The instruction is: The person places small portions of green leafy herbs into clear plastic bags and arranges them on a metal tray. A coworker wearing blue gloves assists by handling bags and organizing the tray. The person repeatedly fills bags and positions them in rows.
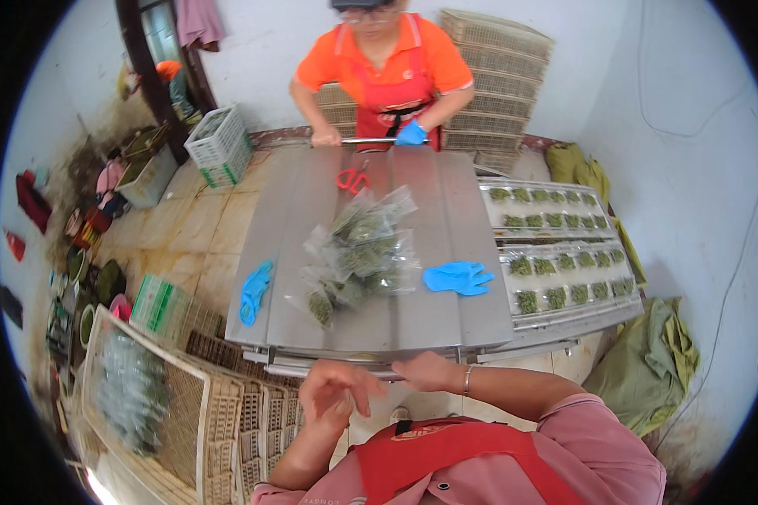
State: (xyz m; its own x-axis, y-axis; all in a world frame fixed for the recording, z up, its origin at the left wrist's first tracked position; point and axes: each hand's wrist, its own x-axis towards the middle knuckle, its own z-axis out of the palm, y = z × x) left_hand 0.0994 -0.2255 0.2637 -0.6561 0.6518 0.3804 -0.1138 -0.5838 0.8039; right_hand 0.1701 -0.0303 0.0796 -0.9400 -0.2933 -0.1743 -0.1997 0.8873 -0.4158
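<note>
My left hand [340, 391] is raised just off the near edge of the metal table [366, 331], its fingers bent and apart, with nothing in it. Fingers of my right hand [426, 371] rest at the table's near edge or handle rail; its palm side is hidden. Clear plastic bags of green dried herb [360, 252] lie heaped mid-table. One blue glove [255, 293] lies crumpled at the table's left, another blue glove [458, 278] flat at the right. Red-handled scissors [352, 180] lie beyond the bags.
Across the table a co-worker [385, 76] holds a metal rod [366, 140]. Trays of small green portions [562, 278] stand right. Stacked plastic crates [205, 404] with bagged goods stand lower left; a white crate [218, 145] stands upper left. Green sacks [650, 366] lie at right.
</note>
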